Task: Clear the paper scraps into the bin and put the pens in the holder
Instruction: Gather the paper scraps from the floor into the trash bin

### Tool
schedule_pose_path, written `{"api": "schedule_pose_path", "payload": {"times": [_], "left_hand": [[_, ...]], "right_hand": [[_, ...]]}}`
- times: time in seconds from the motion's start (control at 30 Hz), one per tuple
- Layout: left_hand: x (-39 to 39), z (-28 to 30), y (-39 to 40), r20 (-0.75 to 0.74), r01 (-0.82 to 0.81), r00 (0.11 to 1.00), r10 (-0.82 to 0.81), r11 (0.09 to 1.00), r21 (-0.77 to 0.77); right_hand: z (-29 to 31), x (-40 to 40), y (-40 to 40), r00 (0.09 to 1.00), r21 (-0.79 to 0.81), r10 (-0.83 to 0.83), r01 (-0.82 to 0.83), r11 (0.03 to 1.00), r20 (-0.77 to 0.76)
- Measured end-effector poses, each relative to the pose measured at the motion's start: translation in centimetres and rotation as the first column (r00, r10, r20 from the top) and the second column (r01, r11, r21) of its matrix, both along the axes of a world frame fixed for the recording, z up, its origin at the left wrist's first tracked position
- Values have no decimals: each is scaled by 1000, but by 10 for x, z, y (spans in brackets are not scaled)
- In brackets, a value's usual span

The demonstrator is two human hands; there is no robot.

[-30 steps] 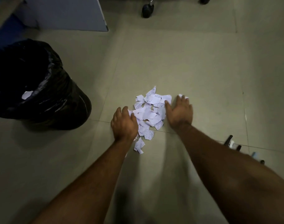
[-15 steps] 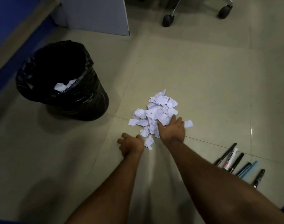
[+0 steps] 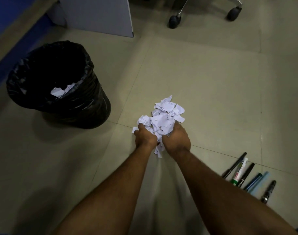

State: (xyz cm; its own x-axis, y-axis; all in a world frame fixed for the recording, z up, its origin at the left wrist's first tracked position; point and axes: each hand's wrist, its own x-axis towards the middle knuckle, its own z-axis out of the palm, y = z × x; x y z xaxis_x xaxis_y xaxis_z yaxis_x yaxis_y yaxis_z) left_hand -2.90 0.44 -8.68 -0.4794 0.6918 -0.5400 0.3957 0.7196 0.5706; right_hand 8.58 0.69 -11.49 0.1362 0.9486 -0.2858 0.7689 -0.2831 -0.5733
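Both arms reach forward, left hand [image 3: 145, 137] and right hand [image 3: 176, 139] cupped together, fingers [image 3: 176, 125] curled.

Dim, greenish indoor light, we see the pale tiled floor [image 3: 204, 82] brightest at upper right, darkening toward the lower left corner, soft arm shadows below, wide-angle bending at the edges, white torn paper scraps [image 3: 163, 116] slightly overexposed, mild blur throughout.

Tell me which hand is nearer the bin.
Left. The left hand grips the paper scraps on the side facing the bin; the right hand is beyond it, nearer the pens.
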Motion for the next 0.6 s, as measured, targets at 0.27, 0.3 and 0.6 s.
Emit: {"api": "schedule_pose_path", "payload": {"times": [0.27,0.3,0.6], "left_hand": [[-23,5,20,-501,631,509,-700,699,-335],[-25,2,25,-401,671,505,-765,640,-375],[-6,-17,-6,-527,721,475,-704,655,-226]], "right_hand": [[14,14,14,888,-196,409,-372,907,208],[13,12,12,853,-212,451,-405,889,262],[5,-2,-2,866,-18,366,-383,924,342]]}}
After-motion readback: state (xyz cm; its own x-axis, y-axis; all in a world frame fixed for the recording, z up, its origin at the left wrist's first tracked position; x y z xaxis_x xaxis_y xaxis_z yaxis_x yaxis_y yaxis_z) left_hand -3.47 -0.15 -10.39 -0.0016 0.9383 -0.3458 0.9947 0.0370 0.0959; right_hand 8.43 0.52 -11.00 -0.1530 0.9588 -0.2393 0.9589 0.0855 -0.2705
